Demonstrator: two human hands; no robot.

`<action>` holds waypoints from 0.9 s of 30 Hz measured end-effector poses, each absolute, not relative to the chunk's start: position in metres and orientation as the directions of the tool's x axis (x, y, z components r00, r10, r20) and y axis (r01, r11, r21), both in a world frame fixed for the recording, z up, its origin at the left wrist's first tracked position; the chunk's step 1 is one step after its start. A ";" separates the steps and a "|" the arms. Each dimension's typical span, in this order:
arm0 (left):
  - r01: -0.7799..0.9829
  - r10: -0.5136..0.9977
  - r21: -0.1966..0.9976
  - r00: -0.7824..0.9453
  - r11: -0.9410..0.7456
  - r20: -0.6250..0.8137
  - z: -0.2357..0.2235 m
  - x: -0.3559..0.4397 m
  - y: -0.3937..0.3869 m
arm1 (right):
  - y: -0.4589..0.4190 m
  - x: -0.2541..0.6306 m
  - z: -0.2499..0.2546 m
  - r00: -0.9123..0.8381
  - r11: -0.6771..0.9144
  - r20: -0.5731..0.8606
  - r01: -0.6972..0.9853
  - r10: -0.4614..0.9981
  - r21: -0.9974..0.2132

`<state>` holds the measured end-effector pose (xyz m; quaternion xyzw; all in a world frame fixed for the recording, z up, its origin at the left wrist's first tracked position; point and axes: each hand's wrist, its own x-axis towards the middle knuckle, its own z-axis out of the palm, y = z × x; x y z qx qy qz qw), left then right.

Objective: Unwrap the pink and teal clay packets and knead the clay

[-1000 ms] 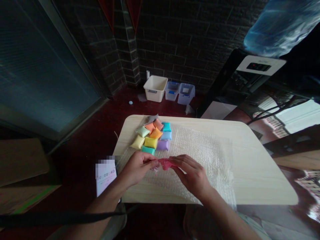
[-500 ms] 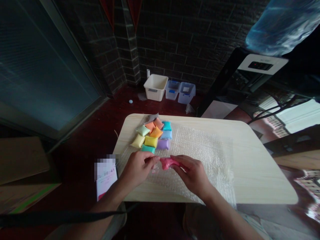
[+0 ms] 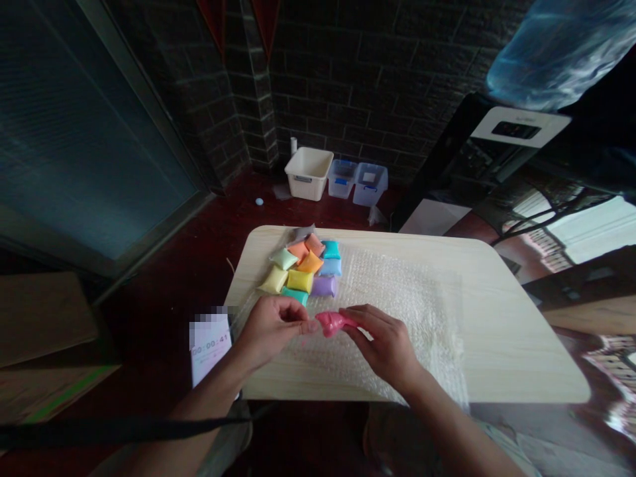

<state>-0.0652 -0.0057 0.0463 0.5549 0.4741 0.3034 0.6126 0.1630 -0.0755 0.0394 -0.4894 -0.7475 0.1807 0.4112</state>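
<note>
A small pink packet (image 3: 330, 322) hangs just above the bubble wrap sheet (image 3: 397, 305) on the light wooden table (image 3: 501, 331). My left hand (image 3: 273, 328) pinches its left end with fingers closed. Its right end sits in the curled fingers of my right hand (image 3: 385, 344). Behind my hands lies a cluster of several coloured packets (image 3: 305, 268): yellow, green, orange, teal, blue, purple and grey.
A phone-like timer (image 3: 209, 348) stands at the table's left front corner. On the dark red floor beyond are a cream bin (image 3: 309, 173) and two clear boxes (image 3: 358, 182). A glass door is on the left, a brick wall behind.
Both hands and the pink packet have risen slightly and moved a little away from me. The packet looks more bunched between my fingers than a second ago.
</note>
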 end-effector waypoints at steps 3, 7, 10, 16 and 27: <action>0.148 0.941 0.977 0.278 0.155 -0.192 0.047 -0.063 -0.007 | -0.075 0.163 0.040 -0.169 0.447 0.438 0.587 0.883 -0.675; 0.254 0.962 0.967 0.265 -0.011 -0.059 0.045 -0.064 -0.010 | -0.076 0.161 0.041 -0.152 0.420 0.417 0.598 0.896 -0.683; 0.283 0.959 0.957 0.284 -0.064 -0.020 0.039 -0.063 -0.013 | -0.076 0.161 0.041 -0.154 0.402 0.393 0.595 0.907 -0.696; -0.042 0.817 0.918 0.475 0.393 -0.328 0.026 -0.053 -0.019 | -0.075 0.161 0.039 -0.099 0.360 0.376 0.585 0.921 -0.727; 0.005 0.770 0.932 0.562 0.361 -0.301 0.033 -0.056 -0.018 | -0.075 0.161 0.043 -0.239 0.145 0.035 0.460 0.970 -0.876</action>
